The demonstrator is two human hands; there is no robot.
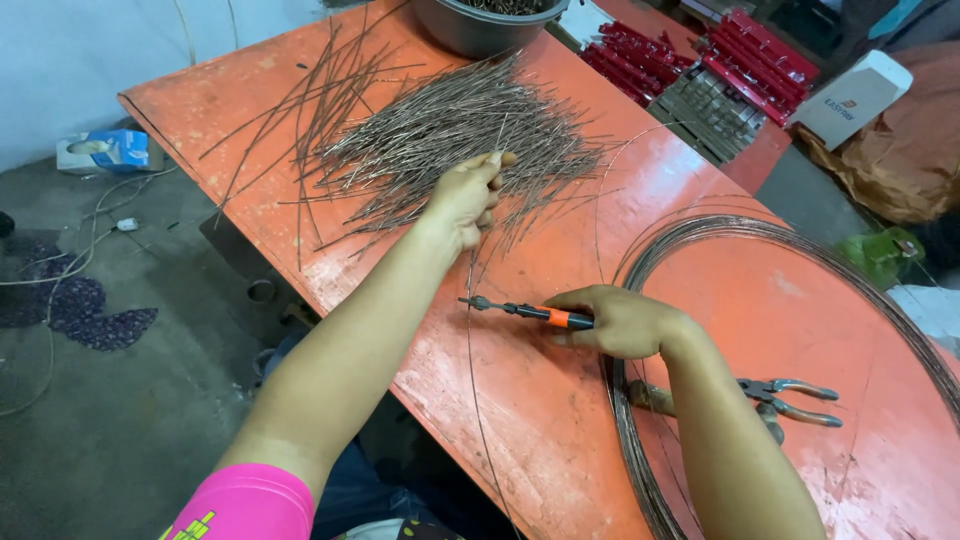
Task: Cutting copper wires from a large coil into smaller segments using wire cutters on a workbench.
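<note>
Pinching a thin wire [470, 300] above the pile of cut wire pieces [440, 140], the left hand [465, 195] keeps it taut, seemingly so the tool can work it. The right hand [620, 320] is closed around an orange-handled tool [525, 311], tip touching the wire, forearm across the wire coil [800, 250] on the orange table [540, 400], pliers [790, 398] beside it.

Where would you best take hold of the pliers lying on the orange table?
Grip the pliers by the two orange-coated handles, coming from the right: they splay open toward that side and lie free, while the head end points left, tucked under the right forearm beside the wire coil.
</note>
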